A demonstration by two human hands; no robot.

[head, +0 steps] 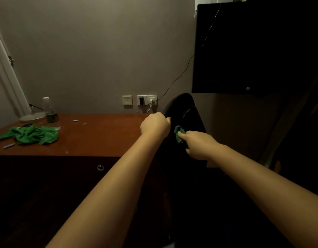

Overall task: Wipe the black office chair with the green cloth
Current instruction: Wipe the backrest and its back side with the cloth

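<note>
left hand [155, 127]: is gripping the left edge of the backrest of the black office chair [186, 106], fingers curling tight round it.
right hand [199, 145]: is pinching the green cloth [178, 134], thumb and fingers clamping on the bunched fabric.
green cloth: is pressing against the face of the backrest, just beside the left hand.
black office chair: is standing at the right end of the desk [101, 135], below a dark wall screen [258, 47].
desk: is carrying a crumpled green rag [29, 135] and a glass bottle [51, 113] at its left end.
</note>
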